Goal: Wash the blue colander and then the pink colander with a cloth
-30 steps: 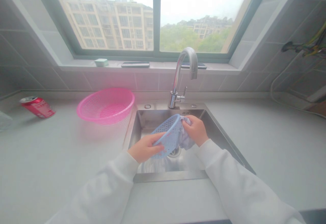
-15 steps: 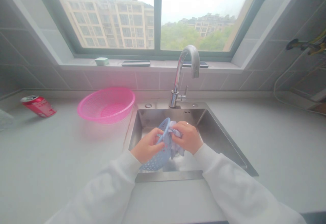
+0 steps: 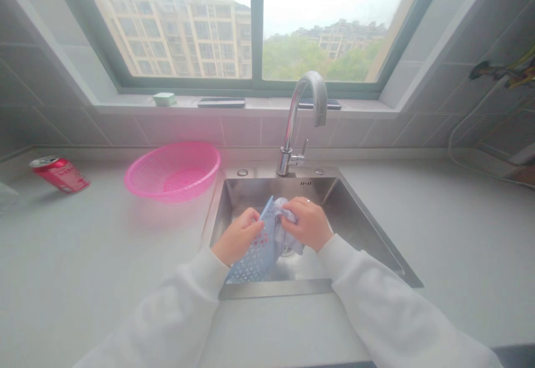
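Note:
A blue perforated plastic basket [image 3: 253,259] is held tilted on its side in the steel sink [image 3: 368,240]. My left hand [image 3: 239,236] grips its rim, with the thumb on the near side and some fingers hidden behind the wall. Reddish fingertips or spots show through the holes. In my right hand [image 3: 307,223] a pale, patterned cloth [image 3: 287,240] is bunched, pressed against or right beside the basket's rim. Its lower end hangs down over the drain.
A chrome faucet [image 3: 309,97] arches over the back of the sink. To the left on the counter stand a pink perforated basket [image 3: 184,192] and a tilted red can [image 3: 62,175]. A green block [image 3: 164,99] and a dark flat phone-like object [image 3: 221,102] lie on the windowsill.
The blue basket has turned in my left hand, so its rim shows more edge-on and more of its holed wall faces me. My right hand with the cloth has barely moved.

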Available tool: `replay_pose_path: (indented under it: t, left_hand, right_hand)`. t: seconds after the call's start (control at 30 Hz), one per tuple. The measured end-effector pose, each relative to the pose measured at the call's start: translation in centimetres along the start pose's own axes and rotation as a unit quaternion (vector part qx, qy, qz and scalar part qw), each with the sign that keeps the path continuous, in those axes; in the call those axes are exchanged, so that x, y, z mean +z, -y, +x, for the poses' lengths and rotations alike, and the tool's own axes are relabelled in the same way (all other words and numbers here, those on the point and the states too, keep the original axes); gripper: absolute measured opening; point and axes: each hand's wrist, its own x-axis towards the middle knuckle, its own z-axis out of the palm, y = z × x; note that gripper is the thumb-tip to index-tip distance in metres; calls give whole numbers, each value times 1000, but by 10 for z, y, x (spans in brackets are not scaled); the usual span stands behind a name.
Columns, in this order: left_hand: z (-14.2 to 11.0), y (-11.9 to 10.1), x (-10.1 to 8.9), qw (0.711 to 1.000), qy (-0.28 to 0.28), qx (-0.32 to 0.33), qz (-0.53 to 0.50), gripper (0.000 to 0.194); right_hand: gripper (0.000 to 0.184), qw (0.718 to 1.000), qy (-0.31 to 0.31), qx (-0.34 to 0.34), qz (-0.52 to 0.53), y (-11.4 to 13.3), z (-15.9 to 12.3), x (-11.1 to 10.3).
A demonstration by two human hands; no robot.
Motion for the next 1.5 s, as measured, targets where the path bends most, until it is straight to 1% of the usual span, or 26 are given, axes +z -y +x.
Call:
replay_pose_path:
  t: [0.1, 0.2, 0.3, 0.33, 0.37, 0.43, 0.53, 0.57, 0.6, 0.63, 0.67, 0.73, 0.8, 0.83, 0.87, 0.9, 0.93, 1.0, 1.07, 1.1, 1.17, 1.27, 1.37, 1.43, 1.47, 1.5]
  left_hand:
    - [-2, 0, -1, 999, -15, 35, 13, 20]
    - [-4, 0, -2, 996, -11, 72, 47, 19]
    - [-5, -2, -3, 989, -14, 91, 114, 16]
    - [-6, -3, -3, 986, -16, 92, 137, 15]
    - [-6, -4, -3, 983, -16, 92, 158, 14]
    - [-8, -7, -1, 977, -5, 91, 193, 13]
    - [-11, -10, 0, 967, 40, 102, 229, 10]
    - [-12, -10, 1, 964, 51, 109, 237, 10]
    - [-13, -10, 1, 962, 56, 114, 243, 9]
    - [-13, -9, 1, 960, 55, 118, 248, 9]
    - [-12, -9, 0, 959, 48, 119, 253, 9]
    - [-11, -7, -1, 956, 24, 120, 268, 10]
    - [-9, -6, -3, 950, 2, 124, 287, 11]
    - [-8, -6, -3, 948, -6, 127, 292, 11]
    - [-8, -7, -4, 947, -9, 129, 293, 12]
    - [-8, -7, -4, 949, -4, 127, 288, 12]
    - [-8, -8, -4, 952, 7, 124, 279, 12]
    - [-11, -10, -3, 958, 40, 119, 258, 11]
    - [-13, -11, -1, 961, 66, 121, 238, 10]
    - [-15, -12, -1, 963, 72, 123, 230, 9]
    - [-16, -12, 0, 966, 74, 121, 214, 9]
    - [-16, -13, -2, 972, 69, 107, 197, 10]
    - [-15, -13, -4, 970, 48, 115, 206, 11]
    - [-13, -12, -5, 966, 36, 124, 222, 12]
    - [-13, -11, -5, 966, 34, 125, 226, 12]
    - [-13, -11, -4, 966, 37, 123, 224, 12]
  right_hand:
    - [7, 1000, -17, -3, 2, 0, 0, -2]
    - [7, 998, -26, -59, 24, 8, -1, -4]
    - [8, 989, -4, -140, 54, 16, -3, -4]
    - [9, 987, 8, -152, 57, 17, -3, -4]
    - [9, 987, 18, -148, 54, 16, -3, -3]
    - [9, 995, 22, -90, 39, 7, -1, -2]
    - [11, 999, -3, 42, 15, -10, 3, -2]
    - [12, 998, -9, 67, 8, -14, 3, -2]
    - [11, 997, -13, 75, 2, -15, 4, -3]
    - [11, 998, -13, 67, -2, -13, 3, -3]
    - [10, 999, -9, 42, -2, -8, 2, -3]
    - [9, 999, 12, -46, 10, 7, -1, -3]
    - [8, 989, 35, -139, 27, 20, -3, -2]
    - [8, 985, 38, -165, 33, 24, -4, -1]
    - [8, 985, 33, -168, 35, 25, -4, 0]
    - [8, 988, 22, -148, 32, 22, -3, 0]
    - [9, 993, 9, -111, 27, 17, -1, 1]
    - [11, 1000, -8, -16, 15, 0, 3, 1]
    - [12, 998, -16, 65, 7, -16, 6, -1]
    - [12, 996, -19, 89, 8, -21, 7, -1]
    - [13, 995, -25, 98, 12, -24, 7, -3]
    - [12, 998, -37, 41, 22, -8, 2, -6]
    - [10, 996, -22, -76, 38, 15, -3, -7]
    - [9, 989, -3, -139, 42, 21, -4, -7]
    - [10, 989, 0, -143, 40, 21, -3, -6]
    - [10, 992, 0, -125, 36, 17, -2, -5]
